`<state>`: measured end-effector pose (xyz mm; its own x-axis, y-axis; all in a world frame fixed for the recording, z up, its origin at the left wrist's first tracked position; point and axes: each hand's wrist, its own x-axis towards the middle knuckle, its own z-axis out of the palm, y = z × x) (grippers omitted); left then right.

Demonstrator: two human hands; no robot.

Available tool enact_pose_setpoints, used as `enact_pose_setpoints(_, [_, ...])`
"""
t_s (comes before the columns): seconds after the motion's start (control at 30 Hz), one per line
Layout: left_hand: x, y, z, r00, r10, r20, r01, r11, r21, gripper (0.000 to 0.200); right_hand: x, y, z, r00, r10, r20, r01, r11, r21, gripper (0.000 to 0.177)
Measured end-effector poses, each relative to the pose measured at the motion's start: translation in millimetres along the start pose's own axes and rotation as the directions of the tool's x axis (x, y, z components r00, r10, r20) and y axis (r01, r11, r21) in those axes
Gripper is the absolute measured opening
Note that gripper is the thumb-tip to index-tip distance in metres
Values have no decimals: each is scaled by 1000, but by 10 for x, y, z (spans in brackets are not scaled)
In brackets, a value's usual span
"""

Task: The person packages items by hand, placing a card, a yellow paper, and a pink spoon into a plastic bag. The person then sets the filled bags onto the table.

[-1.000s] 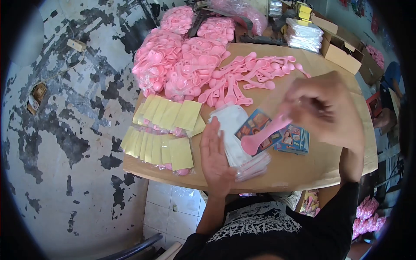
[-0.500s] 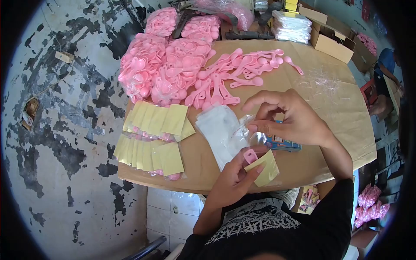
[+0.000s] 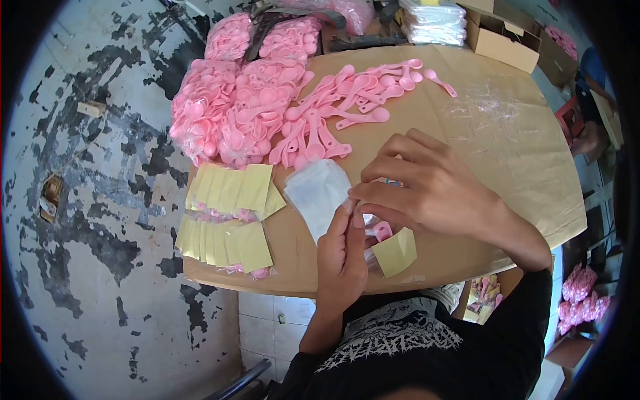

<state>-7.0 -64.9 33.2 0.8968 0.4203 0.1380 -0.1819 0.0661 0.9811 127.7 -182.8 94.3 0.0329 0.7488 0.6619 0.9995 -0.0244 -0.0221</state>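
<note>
At the front of the table, my left hand (image 3: 343, 257) pinches the top of a clear plastic bag. In the bag are a pink spoon (image 3: 382, 231), whose handle end shows, and a yellow card (image 3: 395, 253). My right hand (image 3: 427, 190) has its fingertips closed on the same edge, touching the left fingertips. Just behind my left hand lies a stack of clear plastic bags (image 3: 317, 193). A small blue printed piece (image 3: 393, 181) shows between my right fingers, mostly covered.
Loose pink spoons (image 3: 347, 93) lie beyond my hands, beside big filled bags of spoons (image 3: 233, 107). Packed bags with yellow cards (image 3: 233, 190) lie in two rows at left. A cardboard box (image 3: 503, 43) stands at the back right. Another person's hand (image 3: 590, 139) shows at far right.
My right hand has come down and left to meet my left fingertips at the bag's edge. My left hand has shifted from the yellow card to the bag's top. The view has tilted slightly.
</note>
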Motion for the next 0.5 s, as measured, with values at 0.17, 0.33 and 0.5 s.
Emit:
enact_pose_setpoints(0.17, [27,46,14,997,-36,69,25,987,157,34,-72,83,36,998,-56,5,56,995,-86,16])
enact_pose_setpoints(0.33, [58,37,13,983,-82,167,22,943,333,31,-111,146,9,995,-39,94,42,999,-32,17])
enact_pose_setpoints(0.5, [4,91,123,959,18,282,-80,975,210,31,-102,200,-274,939,332,-93,-284,897,338,10])
